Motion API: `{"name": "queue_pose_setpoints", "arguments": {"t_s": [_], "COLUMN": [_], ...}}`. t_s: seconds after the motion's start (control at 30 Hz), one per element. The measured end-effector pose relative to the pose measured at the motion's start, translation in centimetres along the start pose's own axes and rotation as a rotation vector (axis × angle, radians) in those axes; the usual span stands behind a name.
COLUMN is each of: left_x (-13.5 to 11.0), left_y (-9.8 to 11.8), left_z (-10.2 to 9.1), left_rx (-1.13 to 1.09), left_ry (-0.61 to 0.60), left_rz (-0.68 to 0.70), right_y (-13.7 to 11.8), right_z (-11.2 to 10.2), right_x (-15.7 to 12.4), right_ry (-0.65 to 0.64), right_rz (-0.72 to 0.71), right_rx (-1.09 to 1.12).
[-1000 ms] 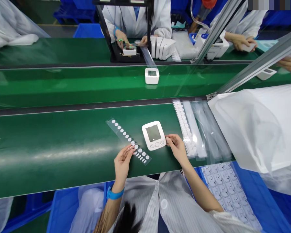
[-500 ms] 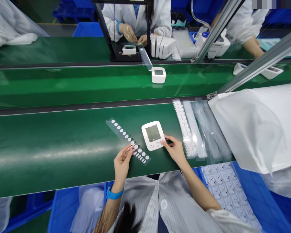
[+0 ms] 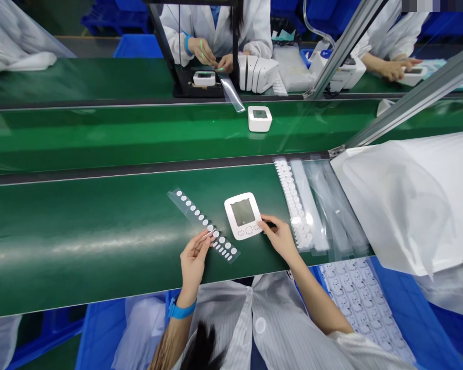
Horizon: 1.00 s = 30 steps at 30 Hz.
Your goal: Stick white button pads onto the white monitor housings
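A: Where is the monitor (image 3: 238, 234), and how do we hold it?

B: It rests on the green worktop (image 3: 81, 257), right of the dot strip (image 3: 201, 217). Our right hand (image 3: 280, 237) pinches its lower right corner, thumb on the front, forefinger at the edge; we cannot tell how the hidden fingertips sit underneath.

A: And our left hand (image 3: 193, 257)?

B: Thumb and forefinger are pressed together on a thin stick (image 3: 210, 233), its tip over the strip.

A: What faults do we judge possible?

B: Three. First, the strip may slide or lift, because we see no finger holding it down. Second, the stick may catch a neighbouring dot, because the dots sit close together. Third, our thumb may press a button (image 3: 256, 227) or smudge the front, because it rests just beside the right-hand one.

A: What differs from the frame one second earlier?

B: Our right thumb now overlaps the monitor's front; there, it stays at the edge. Our left hand and the strip hold practically the same position. Beyond our worktop, the white box (image 3: 260, 123) on the far belt (image 3: 139, 133) stands further right, clear of the clear strip (image 3: 233, 95) near it.
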<state>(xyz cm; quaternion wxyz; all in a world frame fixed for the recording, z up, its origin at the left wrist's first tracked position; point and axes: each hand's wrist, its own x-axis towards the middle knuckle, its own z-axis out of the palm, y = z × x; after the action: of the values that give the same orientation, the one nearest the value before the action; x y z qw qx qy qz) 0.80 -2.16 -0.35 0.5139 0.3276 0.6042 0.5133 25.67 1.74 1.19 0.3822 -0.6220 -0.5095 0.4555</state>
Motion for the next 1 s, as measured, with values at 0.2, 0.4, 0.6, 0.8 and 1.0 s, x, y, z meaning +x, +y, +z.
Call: {"name": "queue_pose_setpoints", "arguments": {"t_s": [0.2,0.4,0.6,0.8,1.0], "left_x": [0.1,0.3,0.9,1.6,3.0], "left_y": [-0.1,0.5,1.0,0.9,0.6], "left_z": [0.0,0.1,1.9,3.8,2.5], "left_rx": [0.009,0.032,0.148,0.102,0.003], "left_ry": [0.001,-0.058,-0.153,-0.220,-0.274], "left_rz": [-0.003,-0.004,0.051,0.083,0.085], "right_y": [-0.2,-0.4,-1.0,-2.3,-5.3], "right_z": [0.3,-0.3,0.9,1.9,1.6], "right_x": [0.1,0.7,0.6,-0.2,1.2], "right_ry": [0.021,-0.022,-0.020,-0.135,-0.288], "right_rz": [-0.076,-0.027,-0.137,0.066,0.266], "right_rx": [-0.124,-0.058,-0.081,0.258,0.459]}}
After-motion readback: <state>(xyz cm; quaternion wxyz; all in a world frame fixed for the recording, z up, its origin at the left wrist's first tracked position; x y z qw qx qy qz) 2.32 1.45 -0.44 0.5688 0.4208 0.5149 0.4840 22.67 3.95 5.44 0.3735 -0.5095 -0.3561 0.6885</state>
